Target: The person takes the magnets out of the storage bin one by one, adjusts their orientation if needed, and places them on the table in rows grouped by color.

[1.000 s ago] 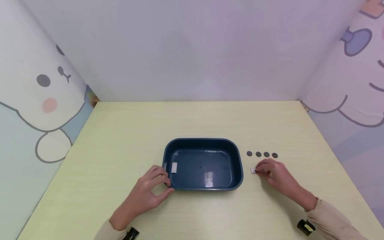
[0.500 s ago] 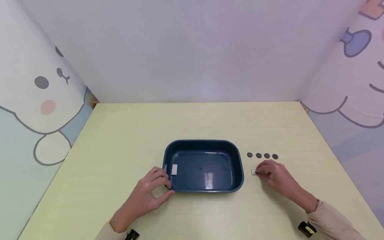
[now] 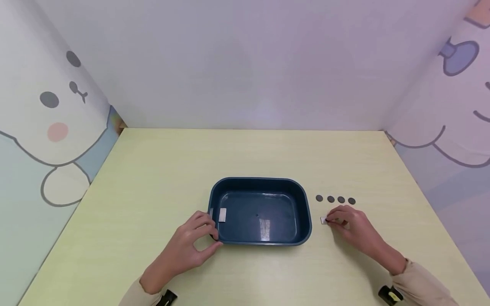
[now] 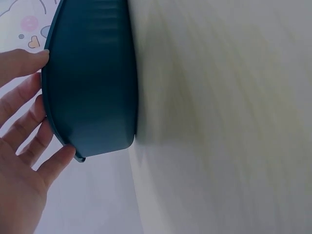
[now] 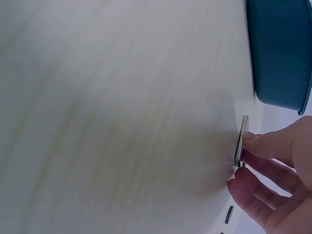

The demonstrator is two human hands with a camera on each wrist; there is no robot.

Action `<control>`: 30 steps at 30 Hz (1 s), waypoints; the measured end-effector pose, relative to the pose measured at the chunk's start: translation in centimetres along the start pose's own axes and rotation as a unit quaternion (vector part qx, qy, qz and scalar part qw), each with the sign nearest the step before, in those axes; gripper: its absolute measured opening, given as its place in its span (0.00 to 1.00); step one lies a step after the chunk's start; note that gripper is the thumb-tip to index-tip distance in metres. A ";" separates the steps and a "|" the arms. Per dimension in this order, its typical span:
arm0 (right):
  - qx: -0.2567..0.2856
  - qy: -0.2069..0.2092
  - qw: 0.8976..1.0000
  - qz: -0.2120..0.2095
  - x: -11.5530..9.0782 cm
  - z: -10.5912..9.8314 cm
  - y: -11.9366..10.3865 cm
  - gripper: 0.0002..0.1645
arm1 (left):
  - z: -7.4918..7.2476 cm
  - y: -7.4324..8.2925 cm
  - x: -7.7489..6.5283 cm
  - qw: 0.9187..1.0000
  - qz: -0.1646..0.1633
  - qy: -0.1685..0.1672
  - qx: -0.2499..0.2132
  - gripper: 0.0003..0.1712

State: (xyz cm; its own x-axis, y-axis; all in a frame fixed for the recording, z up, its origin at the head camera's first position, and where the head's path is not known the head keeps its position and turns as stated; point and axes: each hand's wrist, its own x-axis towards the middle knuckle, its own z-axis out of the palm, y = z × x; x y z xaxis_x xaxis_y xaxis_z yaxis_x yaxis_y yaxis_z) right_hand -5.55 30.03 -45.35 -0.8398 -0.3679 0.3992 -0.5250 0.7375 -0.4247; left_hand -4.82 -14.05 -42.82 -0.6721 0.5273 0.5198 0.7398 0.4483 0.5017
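My left hand (image 3: 191,244) touches the rim of a dark blue plastic basin (image 3: 256,242) at its near left corner. In the left wrist view its relaxed, spread fingertips rest along the basin's edge. A flat whitish rectangle (image 3: 222,215) lies inside the basin toward the left. To the basin's right, my right hand (image 3: 354,227) pinches a small, thin silver rectangular piece (image 5: 241,141) between thumb and fingers, at the table surface. Its far part is covered by the fingertips. Just beyond this hand sit several small dark discs (image 3: 331,199) in a row.
A pale yellow wooden table (image 3: 164,170) carries everything. A plain light wall (image 3: 245,63) rises behind it, and side panels with cartoon drawings (image 3: 57,131) stand left and right. Black wrist devices (image 3: 390,294) sit at both sleeves.
Hands, basin and discs keep nearly the same places. The head view shifts slightly, and the right hand still holds the silver piece.
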 end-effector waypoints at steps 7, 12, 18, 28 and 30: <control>0.001 0.011 1.000 -0.015 0.0 0.1 0.0 0.20 | -0.2 0.2 0.0 1.000 -0.002 0.001 0.004 0.10; -0.001 0.005 1.000 -0.010 0.0 0.1 -0.1 0.20 | -0.2 0.4 0.0 1.000 -0.006 -0.002 0.006 0.10; 0.010 -0.002 1.000 -0.002 0.2 -0.3 -0.5 0.19 | -0.1 0.3 0.0 1.000 0.001 0.002 0.007 0.09; 0.060 0.012 0.998 0.014 1.7 -2.0 -1.7 0.19 | -0.2 0.3 0.0 1.000 -0.001 -0.003 0.013 0.10; 0.073 0.013 0.997 0.015 2.0 -2.3 -1.9 0.21 | -0.2 0.3 0.0 1.000 0.000 -0.002 0.013 0.10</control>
State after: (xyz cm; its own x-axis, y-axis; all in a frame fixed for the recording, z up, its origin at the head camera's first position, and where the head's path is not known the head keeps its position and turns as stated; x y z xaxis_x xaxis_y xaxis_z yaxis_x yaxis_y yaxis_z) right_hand -5.94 29.22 -41.90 -0.8523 -0.3312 0.4048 -0.5163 0.6565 -0.5500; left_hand -4.61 -14.02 -42.55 -0.6722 0.5296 0.5174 0.7402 0.4665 0.4842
